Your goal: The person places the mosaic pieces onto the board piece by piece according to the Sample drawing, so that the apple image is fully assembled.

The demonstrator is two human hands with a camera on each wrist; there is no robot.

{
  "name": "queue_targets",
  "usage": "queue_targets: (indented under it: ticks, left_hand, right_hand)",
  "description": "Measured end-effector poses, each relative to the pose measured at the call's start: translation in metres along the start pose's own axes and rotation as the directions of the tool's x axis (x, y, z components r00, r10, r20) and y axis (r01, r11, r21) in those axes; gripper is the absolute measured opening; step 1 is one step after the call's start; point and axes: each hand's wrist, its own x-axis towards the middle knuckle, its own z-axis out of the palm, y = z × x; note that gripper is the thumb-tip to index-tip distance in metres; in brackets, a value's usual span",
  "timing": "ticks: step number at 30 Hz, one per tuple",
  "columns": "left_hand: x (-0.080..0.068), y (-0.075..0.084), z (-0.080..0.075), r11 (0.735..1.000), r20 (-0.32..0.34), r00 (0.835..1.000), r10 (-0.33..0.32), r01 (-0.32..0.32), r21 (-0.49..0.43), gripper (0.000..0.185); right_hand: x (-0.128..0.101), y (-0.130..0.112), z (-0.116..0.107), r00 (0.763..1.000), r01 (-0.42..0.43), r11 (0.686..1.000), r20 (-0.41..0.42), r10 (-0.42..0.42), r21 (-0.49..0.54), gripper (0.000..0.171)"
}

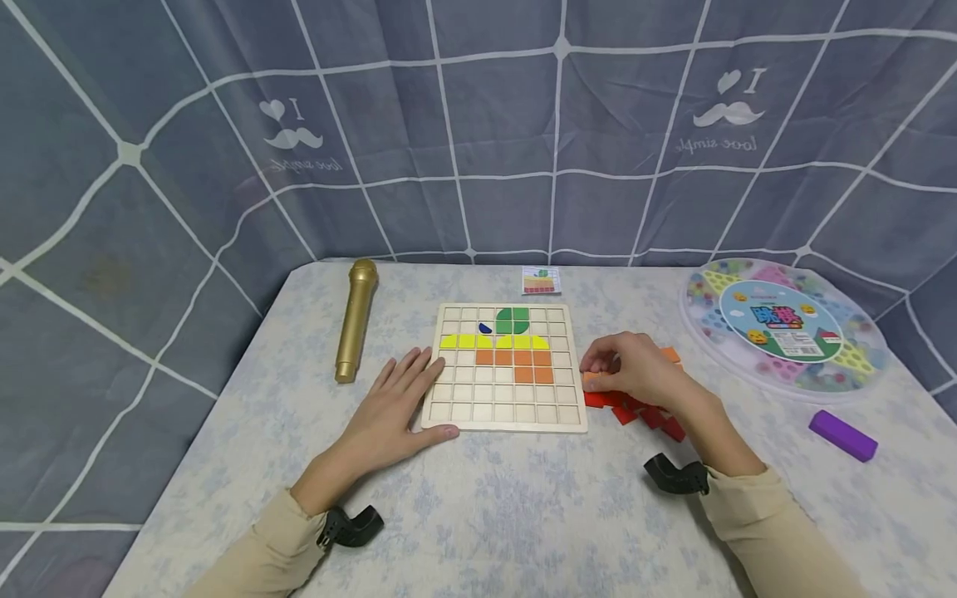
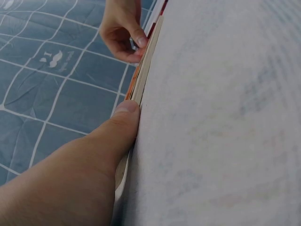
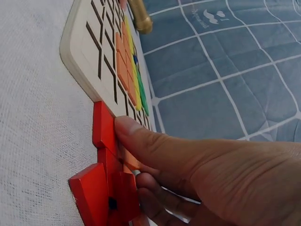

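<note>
A wooden grid board [image 1: 504, 429] lies flat, with green leaf-shaped pieces [image 1: 512, 321], a dark blue piece [image 1: 485, 328], a row of yellow pieces [image 1: 484, 341] and orange square tiles [image 1: 523, 358] in its cells. My left hand [image 1: 389, 419] rests with fingers spread on the board's left edge, thumb by the near left corner. Just off the right edge, my right hand [image 1: 635, 365] pinches an orange tile [image 1: 593, 378] between thumb and fingers, low over a pile of red tiles [image 3: 91, 188]. The hand covers part of that pile.
A small picture card [image 1: 541, 281] lies behind the board. To the left is a gold microphone-shaped object [image 1: 356, 320]. At the right sit a clear round case [image 1: 777, 320] with a printed label and a purple bar [image 1: 843, 435]. A grey-blue checked curtain [image 1: 508, 124] hangs behind the table.
</note>
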Motion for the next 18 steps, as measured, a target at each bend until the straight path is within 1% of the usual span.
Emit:
queue_targets:
  ticks: [6,10,13,18]
  left_hand:
    - [0.000,-0.001,0.001,1.000,-0.005,1.000,0.003,-0.003,0.007,0.100]
    - [0.000,-0.001,0.000,1.000,-0.004,1.000,0.000,0.000,0.012,0.101]
    - [0.001,-0.001,0.001,1.000,-0.003,1.000,0.003,-0.003,0.017,0.101]
    - [0.001,-0.002,0.002,1.000,-0.006,1.000,0.008,-0.008,0.025,0.100]
  right_hand:
    - [-0.001,0.003,-0.001,1.000,0.010,0.999,0.006,-0.010,0.041,0.012]
    - [-0.001,0.001,-0.002,1.000,0.017,0.998,-0.009,-0.016,0.057,0.011]
    - [0.000,-0.001,-0.004,0.998,0.015,0.997,-0.058,-0.011,0.074,0.011]
    - [0.006,-0.008,-0.001,0.988,0.028,0.993,-0.155,-0.010,0.111,0.012]
